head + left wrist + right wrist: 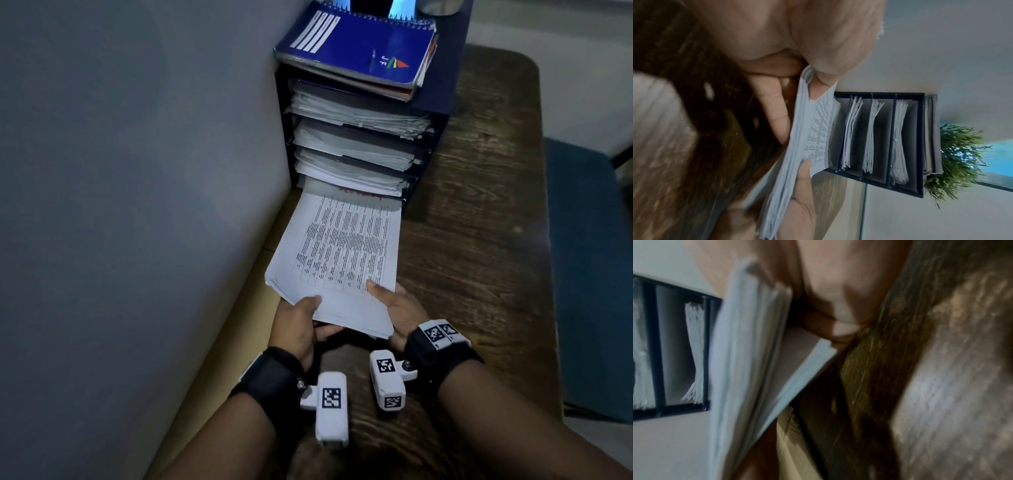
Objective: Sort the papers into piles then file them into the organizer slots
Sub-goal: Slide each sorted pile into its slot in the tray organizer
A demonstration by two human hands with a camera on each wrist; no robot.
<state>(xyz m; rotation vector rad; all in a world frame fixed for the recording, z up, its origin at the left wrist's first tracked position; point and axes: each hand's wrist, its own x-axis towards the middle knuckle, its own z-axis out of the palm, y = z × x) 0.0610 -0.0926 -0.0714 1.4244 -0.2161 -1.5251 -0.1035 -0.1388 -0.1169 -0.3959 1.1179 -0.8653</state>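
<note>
My left hand (298, 325) is gripping the near left corner of the stack of papers (342, 253), thumb lying on the top sheet and fingers curled underneath. My right hand (399, 308) is clamping the near right edge of the same stack the same way, thumb pressing on the printed table while the fingers are wrapping below. White marker blocks are riding on the black bands at both my wrists. I am holding the stack low over the wooden table (479, 246), tilted slightly, with its far end sitting at the mouth of the bottom slot of the dark organizer (442, 126); how far in it is reaching I cannot tell. The three slots above are each holding their own pile of white sheets. The organizer is standing against the grey wall (137, 137) at my left. A blue spiral notebook (356, 48) is lying on its top, and the left wrist view is showing a green plant (957, 154) beyond that.
</note>
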